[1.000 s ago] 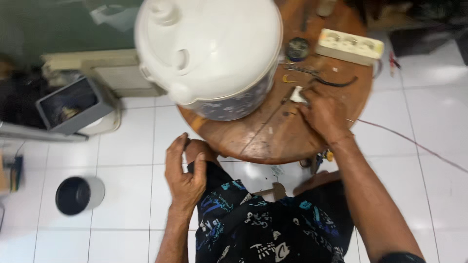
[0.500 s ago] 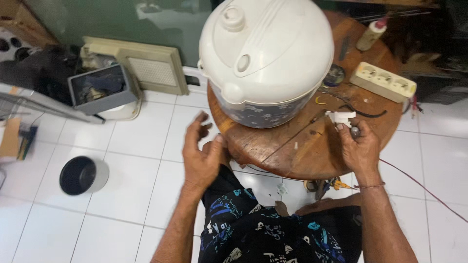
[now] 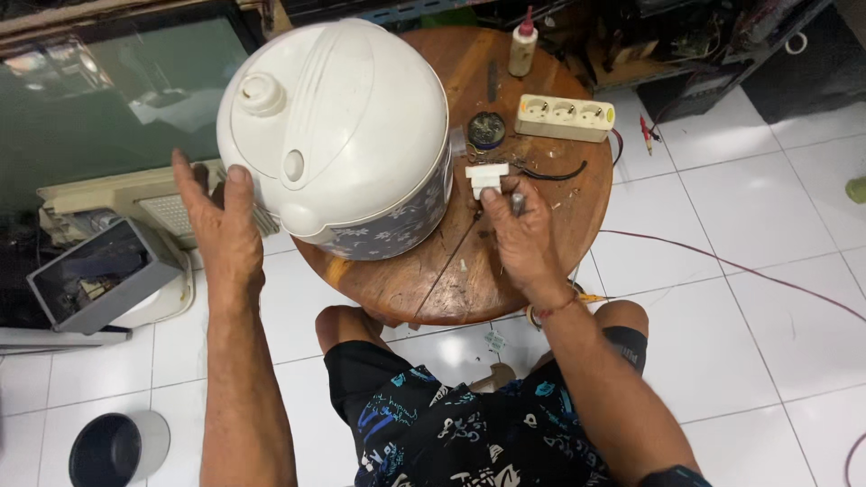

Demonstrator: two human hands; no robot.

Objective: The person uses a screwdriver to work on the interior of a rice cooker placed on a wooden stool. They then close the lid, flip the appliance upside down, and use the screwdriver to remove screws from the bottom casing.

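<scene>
A white rice cooker (image 3: 338, 135) with a floral-patterned body stands on the left half of a round wooden table (image 3: 541, 261). The left hand (image 3: 221, 230) is spread open, its fingertips at the cooker's left side, gripping nothing. The right hand (image 3: 519, 234) rests on the table right of the cooker, fingers pinching a small white plastic part (image 3: 487, 176). Farther right lie a cream power strip (image 3: 566, 117), a glue bottle (image 3: 523, 45) and a small round dark tin (image 3: 487, 129).

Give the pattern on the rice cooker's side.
Blue-grey floral print on the rice cooker body, under a plain white lid; head view.
</scene>
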